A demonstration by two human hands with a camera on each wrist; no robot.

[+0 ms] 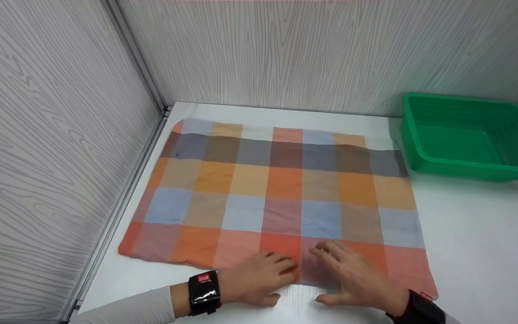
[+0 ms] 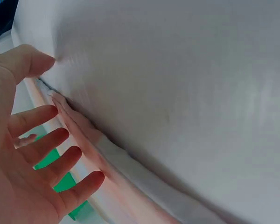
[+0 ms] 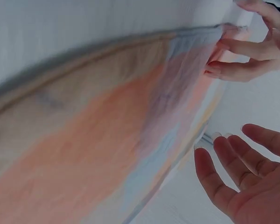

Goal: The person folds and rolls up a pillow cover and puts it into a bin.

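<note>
Both hands flat, fingers straight: left hand [image 1: 259,279], right hand [image 1: 353,276] on checked cloth [image 1: 281,193]; green basket [image 1: 470,135] whole only in head view.

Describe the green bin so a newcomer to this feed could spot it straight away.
Start at the white table boxed in by grey wood-grain walls. A large checked cloth lies spread across its middle; just off the cloth's far right corner sits the green bin, against the back wall. It is the only rigid, solid-coloured thing there: a shallow rectangular plastic tub.
</note>
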